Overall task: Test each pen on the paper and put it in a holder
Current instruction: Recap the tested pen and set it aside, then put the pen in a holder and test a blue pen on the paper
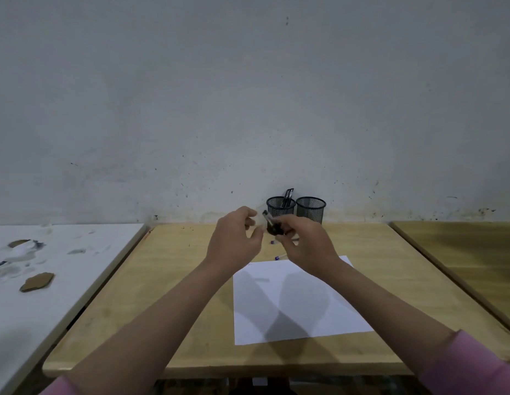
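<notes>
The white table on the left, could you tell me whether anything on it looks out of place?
Yes: torn brown cardboard scraps and pale paper bits lie scattered across the white table, like leftover debris.

I'm scanning for lettering; nothing readable anywhere; the paper (293, 297) toward 5 o'clock carries no legible writing.

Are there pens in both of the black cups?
No, only the left holder has pens sticking out; the right holder shows none.

Right hand (305, 243) grips a pen (269, 219) above the tabletop (168, 295); left hand (234, 240) beside it, fingers relaxed; paper (293, 306) below; two mesh holders (295, 209) behind.
</notes>
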Demonstrator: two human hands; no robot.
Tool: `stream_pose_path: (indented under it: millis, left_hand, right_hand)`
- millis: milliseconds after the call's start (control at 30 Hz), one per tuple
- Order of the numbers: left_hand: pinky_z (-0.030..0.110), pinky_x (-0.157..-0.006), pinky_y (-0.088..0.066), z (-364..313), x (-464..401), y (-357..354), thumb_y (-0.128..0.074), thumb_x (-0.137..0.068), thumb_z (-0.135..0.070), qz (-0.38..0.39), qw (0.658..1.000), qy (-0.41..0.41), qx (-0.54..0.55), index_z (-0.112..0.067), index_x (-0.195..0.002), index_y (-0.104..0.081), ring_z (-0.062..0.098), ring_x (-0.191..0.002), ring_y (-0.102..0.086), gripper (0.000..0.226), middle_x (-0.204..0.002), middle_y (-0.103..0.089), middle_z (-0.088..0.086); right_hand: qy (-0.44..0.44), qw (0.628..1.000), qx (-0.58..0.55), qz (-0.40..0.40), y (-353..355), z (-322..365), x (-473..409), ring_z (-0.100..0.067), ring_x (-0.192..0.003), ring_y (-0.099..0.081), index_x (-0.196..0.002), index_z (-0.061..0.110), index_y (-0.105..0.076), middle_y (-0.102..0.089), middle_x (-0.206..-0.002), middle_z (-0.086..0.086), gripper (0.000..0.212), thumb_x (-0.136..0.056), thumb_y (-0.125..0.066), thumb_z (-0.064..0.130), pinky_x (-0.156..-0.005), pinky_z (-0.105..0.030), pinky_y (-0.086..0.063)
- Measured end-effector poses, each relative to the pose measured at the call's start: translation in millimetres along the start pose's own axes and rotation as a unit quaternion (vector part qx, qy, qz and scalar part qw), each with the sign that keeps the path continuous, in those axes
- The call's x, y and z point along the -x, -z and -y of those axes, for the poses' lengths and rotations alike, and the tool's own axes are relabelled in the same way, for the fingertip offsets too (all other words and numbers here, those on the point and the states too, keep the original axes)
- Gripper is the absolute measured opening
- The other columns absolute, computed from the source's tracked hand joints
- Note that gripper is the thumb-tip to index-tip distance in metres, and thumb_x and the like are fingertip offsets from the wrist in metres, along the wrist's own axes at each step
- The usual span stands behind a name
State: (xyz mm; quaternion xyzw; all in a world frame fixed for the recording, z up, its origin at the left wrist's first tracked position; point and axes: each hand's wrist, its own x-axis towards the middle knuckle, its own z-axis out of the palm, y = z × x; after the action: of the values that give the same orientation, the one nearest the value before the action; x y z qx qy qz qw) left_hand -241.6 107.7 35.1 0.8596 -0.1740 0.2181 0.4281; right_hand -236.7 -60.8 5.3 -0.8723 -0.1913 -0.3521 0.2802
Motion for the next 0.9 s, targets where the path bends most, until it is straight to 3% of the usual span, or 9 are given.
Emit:
stream_pose_path:
  millis: [100, 167, 333, 500, 600, 667, 767, 833, 900]
  left_hand:
    - [0.032, -0.088, -0.049, 16, -11, -16, -0.061, -0.084, -0.028, 0.005, 1.0, 0.0, -0.015, -0.012, -0.113, -0.058, 0.016, -0.102, -0.059, 0.033, -0.107, -0.063, 0.004]
    - [0.034, -0.091, -0.047, 28, -23, -28, -0.059, -0.086, -0.03, 0.016, 0.999, 0.007, -0.027, -0.012, -0.116, -0.056, 0.019, -0.108, -0.056, 0.036, -0.114, -0.061, 0.005]
    - [0.024, -0.089, -0.037, 59, -66, -67, -0.058, -0.086, -0.032, 0.041, 0.997, 0.012, -0.056, -0.011, -0.126, -0.049, 0.02, -0.117, -0.05, 0.045, -0.125, -0.054, 0.006]
    - [0.029, -0.1, -0.035, 89, -105, -110, -0.057, -0.086, -0.035, 0.065, 0.996, 0.009, -0.065, -0.008, -0.136, -0.038, 0.023, -0.126, -0.042, 0.06, -0.135, -0.046, 0.01]
    - [0.034, -0.106, -0.032, 102, -127, -133, -0.055, -0.087, -0.042, 0.079, 0.994, 0.01, -0.073, -0.006, -0.141, -0.029, 0.026, -0.132, -0.036, 0.071, -0.142, -0.039, 0.011]
    - [0.036, -0.109, -0.03, 107, -140, -145, -0.054, -0.086, -0.047, 0.09, 0.993, 0.005, -0.08, -0.005, -0.142, -0.026, 0.028, -0.134, -0.033, 0.075, -0.146, -0.036, 0.011]
    - [0.039, -0.108, -0.034, 113, -156, -161, -0.051, -0.086, -0.052, 0.092, 0.993, -0.001, -0.079, -0.005, -0.139, -0.032, 0.029, -0.131, -0.036, 0.074, -0.143, -0.039, 0.012]
    - [0.04, -0.098, -0.043, 115, -163, -171, -0.047, -0.086, -0.054, 0.085, 0.992, -0.004, -0.089, -0.005, -0.127, -0.044, 0.029, -0.118, -0.046, 0.064, -0.129, -0.051, 0.014]
    - [0.038, -0.087, -0.047, 117, -166, -177, -0.047, -0.087, -0.051, 0.071, 0.993, -0.005, -0.089, -0.007, -0.113, -0.052, 0.028, -0.106, -0.052, 0.052, -0.112, -0.057, 0.011]
  right_hand:
    - [-0.07, 0.996, -0.046, -0.003, 3, -15, -12, -0.009, -0.064, -0.06, -0.128, 0.019, -0.048, -0.063, -0.073, 0.004, 0.054, -0.078, -0.069, 0.008, -0.065, -0.022, -0.048]
    - [-0.08, 0.995, -0.052, -0.031, 4, -29, -28, -0.005, -0.058, -0.058, -0.129, 0.021, -0.041, -0.065, -0.069, 0.001, 0.06, -0.077, -0.068, 0.008, -0.062, -0.023, -0.049]
    - [-0.092, 0.989, -0.075, -0.09, 4, -75, -84, -0.006, -0.053, -0.062, -0.129, 0.018, -0.039, -0.066, -0.069, -0.001, 0.063, -0.076, -0.071, 0.006, -0.055, -0.021, -0.051]
    - [-0.117, 0.979, -0.072, -0.15, -13, -122, -130, -0.007, -0.058, -0.064, -0.125, 0.014, -0.044, -0.06, -0.068, 0.004, 0.055, -0.078, -0.07, 0.002, -0.054, -0.009, -0.047]
    - [-0.133, 0.98, -0.061, -0.138, -30, -144, -139, -0.008, -0.057, -0.061, -0.127, 0.015, -0.045, -0.055, -0.066, 0.009, 0.055, -0.078, -0.067, 0.001, -0.054, -0.003, -0.043]
    - [-0.134, 0.985, -0.037, -0.103, -43, -157, -139, -0.014, -0.059, -0.06, -0.128, 0.014, -0.047, -0.057, -0.073, 0.004, 0.058, -0.076, -0.07, 0.002, -0.057, -0.006, -0.043]
    - [-0.142, 0.989, -0.007, -0.042, -59, -173, -136, -0.019, -0.071, -0.059, -0.124, 0.01, -0.054, -0.061, -0.087, -0.009, 0.054, -0.074, -0.075, 0.009, -0.072, -0.026, -0.051]
    - [-0.152, 0.988, 0.002, -0.007, -65, -179, -135, -0.021, -0.074, -0.058, -0.119, 0.008, -0.059, -0.061, -0.084, -0.01, 0.044, -0.077, -0.072, 0.009, -0.08, -0.037, -0.053]
    - [-0.158, 0.987, 0.005, 0.026, -68, -182, -133, -0.021, -0.078, -0.058, -0.122, 0.006, -0.059, -0.062, -0.083, -0.009, 0.041, -0.081, -0.067, 0.007, -0.087, -0.038, -0.052]
